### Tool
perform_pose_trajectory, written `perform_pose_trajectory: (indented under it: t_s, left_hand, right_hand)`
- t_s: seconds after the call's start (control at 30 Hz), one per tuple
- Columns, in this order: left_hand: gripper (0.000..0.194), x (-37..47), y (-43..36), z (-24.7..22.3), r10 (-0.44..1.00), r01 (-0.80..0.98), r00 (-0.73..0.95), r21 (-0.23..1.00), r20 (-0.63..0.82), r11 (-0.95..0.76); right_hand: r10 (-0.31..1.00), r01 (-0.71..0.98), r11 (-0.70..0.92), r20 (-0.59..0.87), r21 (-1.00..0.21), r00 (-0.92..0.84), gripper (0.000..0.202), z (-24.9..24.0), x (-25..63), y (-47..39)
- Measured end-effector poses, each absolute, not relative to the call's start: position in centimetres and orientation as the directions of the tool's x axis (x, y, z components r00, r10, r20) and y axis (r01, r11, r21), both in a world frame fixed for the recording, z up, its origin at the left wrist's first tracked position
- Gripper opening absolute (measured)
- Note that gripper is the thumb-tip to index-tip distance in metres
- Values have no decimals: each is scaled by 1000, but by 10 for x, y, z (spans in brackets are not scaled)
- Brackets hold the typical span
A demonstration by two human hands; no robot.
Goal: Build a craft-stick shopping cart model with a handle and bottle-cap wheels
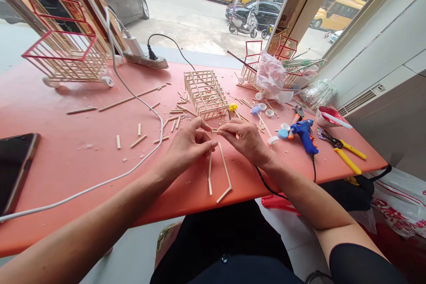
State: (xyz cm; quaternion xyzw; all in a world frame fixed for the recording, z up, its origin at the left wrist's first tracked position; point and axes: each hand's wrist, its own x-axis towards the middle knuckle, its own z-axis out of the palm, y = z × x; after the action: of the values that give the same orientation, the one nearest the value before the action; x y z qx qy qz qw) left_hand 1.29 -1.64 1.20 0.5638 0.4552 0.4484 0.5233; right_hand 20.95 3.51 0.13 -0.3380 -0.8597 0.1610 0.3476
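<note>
My left hand (195,142) pinches a thin wooden stick piece (210,166) that hangs down toward the table's front edge. Close on its right, my right hand (244,137) pinches the end of a short stick (215,131) that reaches across to my left fingertips. Below my right hand, a bent piece of joined sticks (225,166) lies on the pink table. Just beyond both hands sits a small frame of wooden sticks (206,94). Short cut sticks (139,129) are scattered around it.
To the right lie a blue glue gun (303,135), yellow-handled pliers (348,151) and bottle caps (282,133). A white cable (146,153) crosses the table on the left, near a phone (15,168). Red-rimmed stick carts (71,55) stand at the back left and back right.
</note>
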Motion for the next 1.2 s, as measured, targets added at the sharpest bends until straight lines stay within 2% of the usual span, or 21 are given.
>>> perform_pose_trajectory:
  t_s: [1.2]
  left_hand:
    - [32,13,-16,11,979,34,196,997,58,-66]
  right_hand:
    - [663,447,749,527,-490,-533,14,2,209,35]
